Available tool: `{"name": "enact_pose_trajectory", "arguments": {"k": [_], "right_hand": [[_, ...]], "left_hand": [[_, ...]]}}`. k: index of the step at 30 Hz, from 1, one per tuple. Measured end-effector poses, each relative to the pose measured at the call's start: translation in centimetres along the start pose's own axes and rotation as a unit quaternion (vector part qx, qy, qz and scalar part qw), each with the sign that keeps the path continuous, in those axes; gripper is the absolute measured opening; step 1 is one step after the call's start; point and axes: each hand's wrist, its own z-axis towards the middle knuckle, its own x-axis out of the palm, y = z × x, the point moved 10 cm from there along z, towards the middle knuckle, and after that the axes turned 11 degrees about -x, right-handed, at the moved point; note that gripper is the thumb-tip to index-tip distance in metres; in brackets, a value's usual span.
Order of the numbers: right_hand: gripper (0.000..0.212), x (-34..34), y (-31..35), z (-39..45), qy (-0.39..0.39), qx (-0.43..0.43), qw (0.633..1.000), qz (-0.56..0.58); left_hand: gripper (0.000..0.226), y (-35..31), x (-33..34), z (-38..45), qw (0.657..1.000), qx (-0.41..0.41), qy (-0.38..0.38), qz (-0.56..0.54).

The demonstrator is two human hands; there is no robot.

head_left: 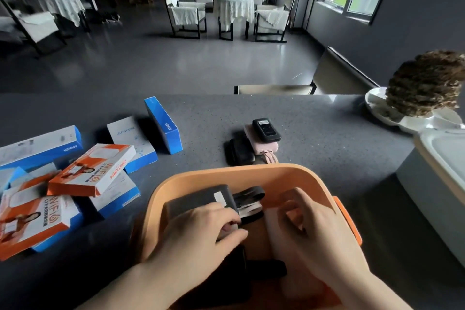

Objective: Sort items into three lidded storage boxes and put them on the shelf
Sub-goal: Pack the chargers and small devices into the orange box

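Both hands are down inside the orange box, which sits right at the near edge of the table. The left hand has its fingers curled over the near end of a grey power bank lying flat on the box's left side, so it's holding or pressing that one into place. The right hand is curled over something pale pink on the right side of the box; it looks like another power bank but the hand covers most of it, so I can't say for sure, and I can't tell if it's really gripped or just being nudged. Black straps stick out between the two.

What matters next, I think: the remaining loose gadgets are straight ahead, just past the box's far rim. That's a pink power bank with a small black device stacked on top and a black case touching its left side. Their long axes run roughly away from the person, tilted a bit. They sit slightly right of centre, so the right hand is nearer once it lets go.

Off to the left, well apart from the box, is the pile of cartons, blue and orange ones, with a blue carton standing on edge further back. Those are left-hand territory. A white lid sits at the far right edge.
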Motion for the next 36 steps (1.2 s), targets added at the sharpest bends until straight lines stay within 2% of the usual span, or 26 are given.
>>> {"name": "enact_pose_trajectory", "arguments": {"k": [4, 7, 10, 12, 14, 18, 22, 25, 30, 33, 36], "right_hand": [[0.013, -0.2, 1.0, -0.1, -0.014, 0.01, 0.999, -0.033], [0.023, -1.1, 1.2, 1.1, -0.026, 0.016, 0.999, -0.012], [0.02, -1.3, -0.9, 5.3, -0.017, 0.024, 0.99, 0.137], [0.015, -2.3, -2.9, 9.7, -0.065, 0.018, 0.981, 0.179], [0.019, -2.1, -5.0, 14.7, -0.086, 0.017, 0.987, 0.133], [0.053, 4.3, -10.6, 22.4, 0.039, 0.087, 0.995, 0.026], [0.074, 8.7, -14.4, 25.3, 0.073, 0.139, 0.987, -0.025], [0.076, 10.5, -15.0, 26.2, 0.076, 0.135, 0.987, -0.045], [0.062, 12.1, -14.1, 26.0, 0.096, 0.097, 0.986, -0.091], [0.055, 10.8, -14.0, 25.5, 0.088, 0.138, 0.986, -0.029], [0.057, 6.5, -11.7, 24.5, 0.028, 0.131, 0.99, 0.043]], "left_hand": [[0.018, 0.0, -3.9, 5.0, 0.996, -0.005, -0.075, -0.045], [0.011, 1.2, -4.4, 10.2, 0.995, -0.028, -0.064, -0.07], [0.011, 2.4, -3.0, 16.3, 0.996, -0.061, -0.034, -0.055], [0.011, 2.7, -1.2, 20.4, 0.996, -0.077, -0.007, -0.048], [0.022, 2.8, 1.1, 24.0, 0.995, -0.096, 0.023, -0.03], [0.076, 3.4, 7.6, 27.2, 0.982, -0.117, 0.141, 0.052], [0.105, 5.1, 10.9, 27.3, 0.968, -0.104, 0.192, 0.119], [0.113, 5.4, 11.6, 27.0, 0.964, -0.087, 0.204, 0.15], [0.12, 5.4, 11.6, 26.3, 0.962, -0.094, 0.202, 0.159], [0.116, 5.3, 11.2, 26.5, 0.963, -0.12, 0.169, 0.171], [0.11, 6.0, 9.7, 26.4, 0.947, -0.145, 0.15, 0.246]]}}
